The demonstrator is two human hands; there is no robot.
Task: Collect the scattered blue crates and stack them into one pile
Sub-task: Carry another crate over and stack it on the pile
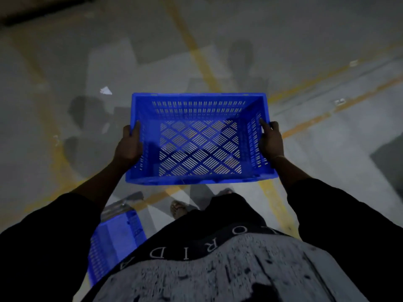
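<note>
1. Below the left grip, a second blue crate (117, 243) sits on the floor (65, 62).
2. Left hand (128, 144) grips the left rim of the held crate (199, 138).
3. Right hand (271, 142) grips the right rim, holding the crate level above yellow floor lines (196, 59).

This looks like a warehouse or industrial storage floor, dimly lit. The bare grey concrete floor (65, 51) is painted with worn yellow lane lines (192, 46) that cross one another, as in a marked-out loading area. Slatted blue plastic crates (198, 138) of the stackable bulk-handling sort are in use here, and small scraps of white litter (106, 90) lie on the concrete.
</note>
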